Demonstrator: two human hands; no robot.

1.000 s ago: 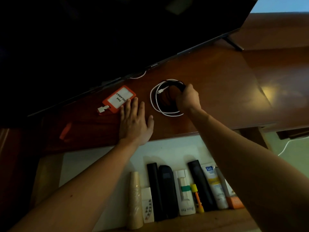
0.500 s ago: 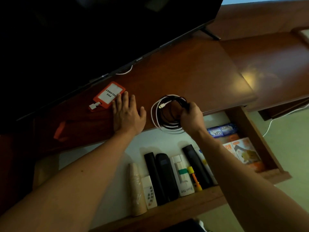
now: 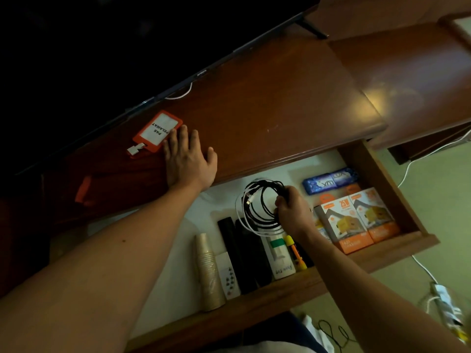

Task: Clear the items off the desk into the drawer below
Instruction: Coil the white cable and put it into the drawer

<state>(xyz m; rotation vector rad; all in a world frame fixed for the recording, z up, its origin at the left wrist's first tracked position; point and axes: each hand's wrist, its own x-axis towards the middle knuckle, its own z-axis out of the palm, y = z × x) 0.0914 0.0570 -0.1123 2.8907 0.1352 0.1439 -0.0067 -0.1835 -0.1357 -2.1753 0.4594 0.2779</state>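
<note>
My right hand (image 3: 294,212) is shut on a coil of black and white cables (image 3: 254,207), holding it over the open drawer (image 3: 397,189) below the desk edge. My left hand (image 3: 187,159) lies flat, fingers spread, on the dark wooden desk (image 3: 267,110). Its fingertips touch an orange badge holder (image 3: 158,131) with a white card that lies on the desk near the screen. A small red object (image 3: 82,189) sits farther left on the desk in shadow.
A large dark screen (image 3: 127,47) stands along the back of the desk. The drawer holds stacked paper cups (image 3: 207,271), black cases (image 3: 242,253), a yellow-orange marker (image 3: 294,249), orange boxes (image 3: 356,217) and a blue packet (image 3: 331,179). Cables and a power strip (image 3: 446,301) lie on the floor at right.
My right hand lifted the cable coil off the desk and brought it toward me, down over the open drawer. My left hand stayed flat by the badge holder.
</note>
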